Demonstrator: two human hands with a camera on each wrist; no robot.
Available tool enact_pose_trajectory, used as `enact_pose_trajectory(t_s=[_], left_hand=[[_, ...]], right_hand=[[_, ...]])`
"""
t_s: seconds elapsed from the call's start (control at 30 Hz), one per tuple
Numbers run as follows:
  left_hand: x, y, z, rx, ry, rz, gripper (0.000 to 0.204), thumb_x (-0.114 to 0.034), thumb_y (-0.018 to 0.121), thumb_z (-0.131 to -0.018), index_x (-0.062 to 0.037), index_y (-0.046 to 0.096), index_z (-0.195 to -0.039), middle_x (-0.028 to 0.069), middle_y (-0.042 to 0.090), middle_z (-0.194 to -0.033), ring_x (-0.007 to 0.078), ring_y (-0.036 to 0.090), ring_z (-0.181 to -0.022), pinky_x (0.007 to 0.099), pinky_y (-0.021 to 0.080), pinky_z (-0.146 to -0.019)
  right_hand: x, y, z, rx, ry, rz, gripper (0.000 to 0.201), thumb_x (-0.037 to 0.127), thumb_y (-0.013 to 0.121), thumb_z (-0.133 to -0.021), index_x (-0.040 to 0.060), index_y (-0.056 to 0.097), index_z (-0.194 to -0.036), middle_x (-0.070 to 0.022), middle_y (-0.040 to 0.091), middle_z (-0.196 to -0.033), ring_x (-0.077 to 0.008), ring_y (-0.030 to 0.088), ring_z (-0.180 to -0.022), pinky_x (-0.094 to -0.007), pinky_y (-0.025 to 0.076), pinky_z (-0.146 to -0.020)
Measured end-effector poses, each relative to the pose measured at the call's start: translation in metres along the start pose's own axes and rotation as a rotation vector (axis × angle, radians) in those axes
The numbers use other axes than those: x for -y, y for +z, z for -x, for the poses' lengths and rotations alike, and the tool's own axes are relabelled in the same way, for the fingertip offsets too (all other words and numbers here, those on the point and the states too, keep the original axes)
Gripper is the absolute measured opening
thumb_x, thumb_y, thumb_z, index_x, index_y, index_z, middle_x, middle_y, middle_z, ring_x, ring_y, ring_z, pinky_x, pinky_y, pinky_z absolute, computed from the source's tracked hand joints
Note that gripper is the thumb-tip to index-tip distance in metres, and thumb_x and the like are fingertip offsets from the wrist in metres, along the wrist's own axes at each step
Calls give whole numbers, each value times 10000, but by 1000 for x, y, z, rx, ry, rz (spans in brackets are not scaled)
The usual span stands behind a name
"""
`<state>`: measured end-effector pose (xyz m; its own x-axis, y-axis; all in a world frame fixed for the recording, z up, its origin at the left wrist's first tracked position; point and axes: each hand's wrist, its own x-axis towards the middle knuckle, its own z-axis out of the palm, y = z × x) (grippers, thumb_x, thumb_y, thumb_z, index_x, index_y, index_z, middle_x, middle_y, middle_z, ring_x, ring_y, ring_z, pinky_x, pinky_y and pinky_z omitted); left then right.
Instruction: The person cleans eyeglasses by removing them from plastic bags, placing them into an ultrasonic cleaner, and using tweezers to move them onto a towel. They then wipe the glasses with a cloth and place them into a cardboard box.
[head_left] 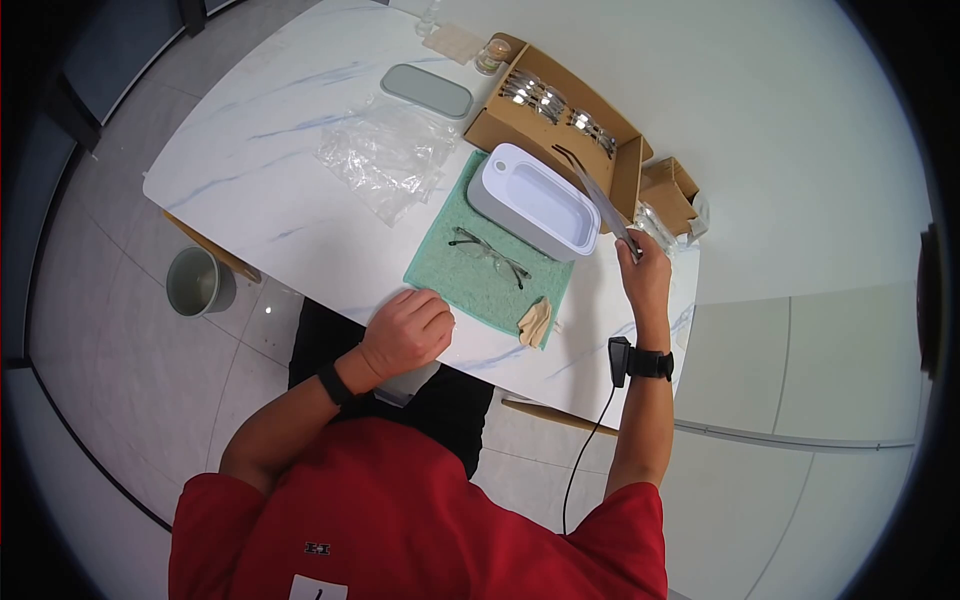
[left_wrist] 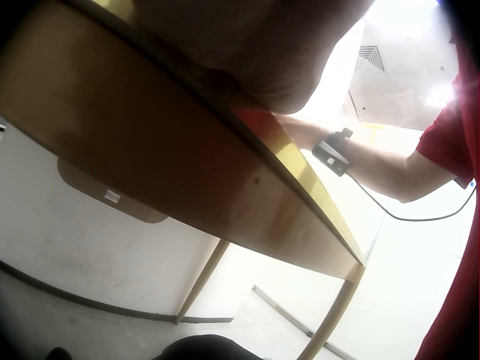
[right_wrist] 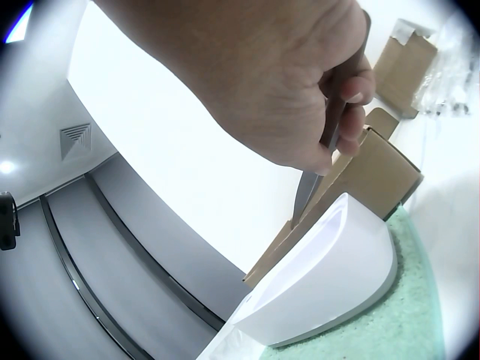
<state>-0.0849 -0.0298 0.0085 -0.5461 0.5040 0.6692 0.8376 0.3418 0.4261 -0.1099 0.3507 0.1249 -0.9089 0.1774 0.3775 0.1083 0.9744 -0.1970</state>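
Marbled tabletop (head_left: 270, 165), tweezers (head_left: 600, 197) half-hidden in fingers (right_wrist: 351, 124)

1. Tabletop (head_left: 260, 155): white, blue-gray streaks, wood-toned underside.
2. Green mat (head_left: 432, 268): flat, reaches near the front edge.
3. Clear plastic (head_left: 385, 150): crumpled heap, left of mat.
4. Gray lid (head_left: 427, 91): flat, just beyond plastic.
5. Carton (head_left: 492, 127): open, at mat's far side.
6. Jar (head_left: 491, 57): beside carton's left end.
7. Beige sheet (head_left: 453, 43): near jar.
8. Small box (head_left: 668, 195): right of carton.

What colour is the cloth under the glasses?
The cloth is green, seen best in the head view.
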Motion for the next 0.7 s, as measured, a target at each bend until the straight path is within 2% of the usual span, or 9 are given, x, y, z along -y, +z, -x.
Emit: enact_pose_trajectory(t_s=[0.7], left_hand=[[0,0,0,-15,0,5,107,-56,739,-750,-54,647,-805,59,643,-866,249,648,-871,379,528,-760]], right_hand=[[2,-3,3,-7,4,-26,282,201,750,-920,1,737,-1118,-203,745,-932,-325,720,-790,-387,557,-754]])
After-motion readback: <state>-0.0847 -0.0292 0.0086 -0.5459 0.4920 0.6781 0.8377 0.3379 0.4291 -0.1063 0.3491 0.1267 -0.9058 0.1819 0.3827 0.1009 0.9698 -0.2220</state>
